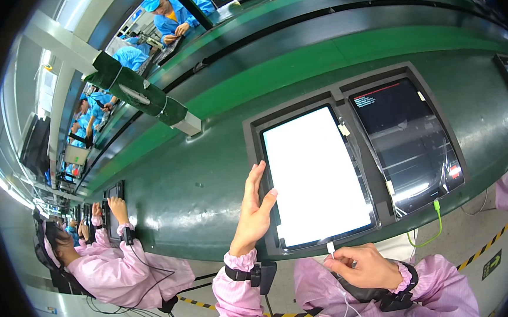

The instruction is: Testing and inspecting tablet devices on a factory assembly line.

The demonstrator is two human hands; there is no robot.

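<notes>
The left hand [253, 208], open, steadies the lit tablet [316, 177]; the right hand [364, 265] pinches the white plug [331, 248] and should push it in straight.

Glossy glass tablet [316, 177], green belt [208, 179] — perhaps rubber

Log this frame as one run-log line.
left hand: open, touching white-lit tablet left edge | right hand: pinching white cable plug at tablet's near edge
</notes>
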